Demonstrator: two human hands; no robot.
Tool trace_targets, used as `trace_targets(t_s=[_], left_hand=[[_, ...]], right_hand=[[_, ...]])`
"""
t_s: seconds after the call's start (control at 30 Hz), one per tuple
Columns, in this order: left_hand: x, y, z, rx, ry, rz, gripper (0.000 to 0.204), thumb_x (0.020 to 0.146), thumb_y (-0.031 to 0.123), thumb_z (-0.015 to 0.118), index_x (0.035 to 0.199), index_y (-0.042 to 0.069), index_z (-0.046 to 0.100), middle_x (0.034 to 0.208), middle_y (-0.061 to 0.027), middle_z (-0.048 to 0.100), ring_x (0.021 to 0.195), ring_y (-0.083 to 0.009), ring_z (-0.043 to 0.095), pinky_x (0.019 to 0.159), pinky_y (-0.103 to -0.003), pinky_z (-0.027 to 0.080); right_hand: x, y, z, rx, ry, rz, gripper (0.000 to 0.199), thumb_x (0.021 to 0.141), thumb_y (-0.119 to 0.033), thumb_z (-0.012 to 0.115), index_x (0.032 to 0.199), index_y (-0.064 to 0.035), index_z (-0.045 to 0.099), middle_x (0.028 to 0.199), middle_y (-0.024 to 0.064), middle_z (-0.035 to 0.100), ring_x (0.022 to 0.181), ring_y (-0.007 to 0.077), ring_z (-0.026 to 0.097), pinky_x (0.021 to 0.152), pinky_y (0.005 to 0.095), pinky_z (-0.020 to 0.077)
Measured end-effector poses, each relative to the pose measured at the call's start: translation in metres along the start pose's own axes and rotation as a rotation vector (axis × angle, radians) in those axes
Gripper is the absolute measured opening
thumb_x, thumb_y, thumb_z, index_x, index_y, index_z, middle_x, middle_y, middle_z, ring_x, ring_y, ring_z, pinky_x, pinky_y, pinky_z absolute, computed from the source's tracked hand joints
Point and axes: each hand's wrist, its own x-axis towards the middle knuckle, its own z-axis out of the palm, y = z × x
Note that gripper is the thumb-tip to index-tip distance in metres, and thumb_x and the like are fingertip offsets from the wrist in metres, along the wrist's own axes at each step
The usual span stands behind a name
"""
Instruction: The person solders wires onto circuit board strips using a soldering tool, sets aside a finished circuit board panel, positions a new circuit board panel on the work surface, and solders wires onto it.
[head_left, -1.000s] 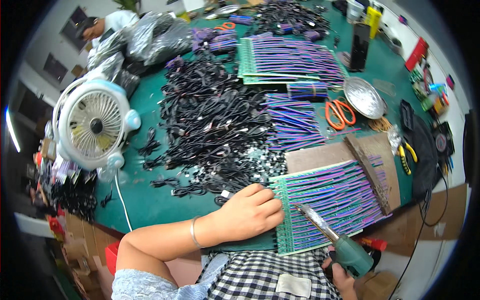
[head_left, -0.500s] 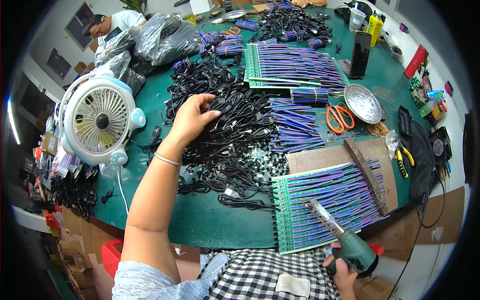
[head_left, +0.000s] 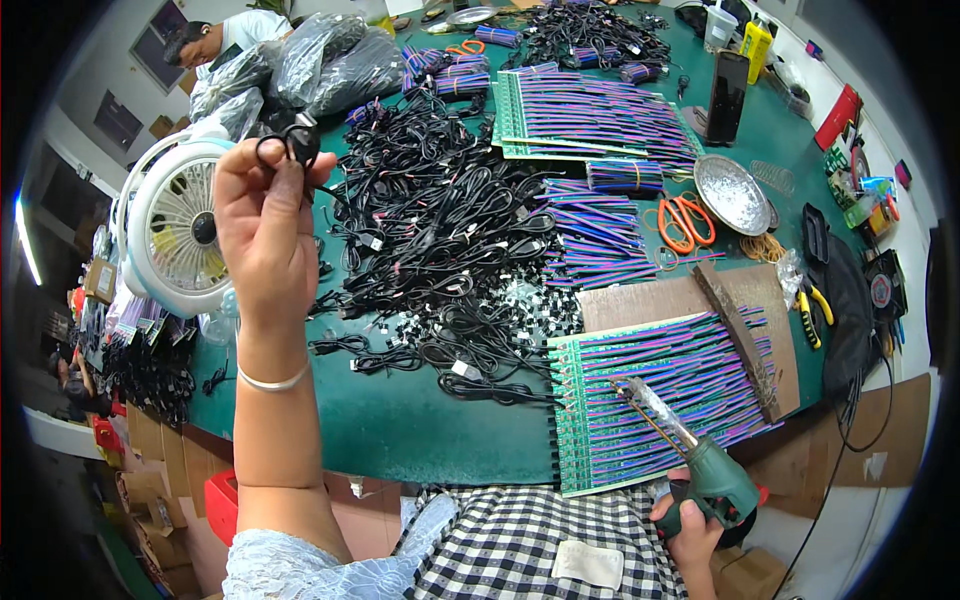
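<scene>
Raised in front of the fan, my left hand (head_left: 268, 225) pinches a coiled black cable (head_left: 303, 146) with a plug at its end. Below and to the right spreads a big heap of black cables (head_left: 450, 230). My right hand (head_left: 690, 528) grips the handle of a green soldering gun (head_left: 722, 482) at the lower right. The gun's metal tip points up and left, over a row of green circuit boards (head_left: 572, 420) with blue and purple wires (head_left: 670, 385). A dark bar (head_left: 738, 340) lies across those wires on a brown board (head_left: 640, 302).
A white fan (head_left: 180, 230) stands at the left, before grey plastic bags (head_left: 340, 70). Orange scissors (head_left: 686, 222), a metal dish (head_left: 733, 195), a phone (head_left: 727, 98) and yellow-handled pliers (head_left: 815, 315) lie or stand to the right. Another person (head_left: 225, 45) is at the far left.
My left hand has lifted from the cable heap, moving up and left with a black cable in its fingers. My right hand keeps hold of the soldering gun, almost in place.
</scene>
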Motion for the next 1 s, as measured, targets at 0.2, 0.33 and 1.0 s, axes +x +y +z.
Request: trace_targets(t_s=[0.2, 0.33, 1.0], left_hand=[[-0.054, -0.020, 0.019, -0.296, 0.290, -0.179, 0.042, 0.092, -0.001, 0.049, 0.128, 0.013, 0.035, 0.105, -0.0076, 0.056, 0.095, -0.0209, 0.059, 0.089, -0.037, 0.047], [-0.110, -0.042, 0.022, -0.101, 0.434, -0.282, 0.044, 0.090, -0.004, 0.046, 0.132, 0.008, 0.036, 0.120, -0.0098, 0.048, 0.109, -0.0219, 0.052, 0.096, -0.036, 0.041], [-0.131, -0.010, -0.027, 1.152, -0.772, 0.014, 0.031, 0.060, 0.007, 0.075, 0.087, 0.020, 0.068, 0.107, 0.0007, 0.059, 0.113, -0.0295, 0.044, 0.095, -0.041, 0.035]], right_hand=[[0.001, -0.001, 0.003, 0.038, 0.010, 0.001, 0.051, 0.082, -0.015, 0.057, 0.124, 0.0070, 0.038, 0.108, 0.0225, 0.055, 0.061, 0.0224, 0.060, 0.054, 0.0325, 0.0524], [0.001, -0.002, 0.004, 0.032, 0.025, 0.002, 0.051, 0.084, -0.020, 0.058, 0.122, 0.0068, 0.038, 0.109, 0.0210, 0.054, 0.059, 0.0212, 0.061, 0.054, 0.0316, 0.0519], [0.002, -0.003, 0.009, 0.009, 0.026, 0.013, 0.051, 0.084, -0.021, 0.057, 0.121, 0.0070, 0.039, 0.109, 0.0208, 0.054, 0.058, 0.0207, 0.060, 0.054, 0.0314, 0.0524]])
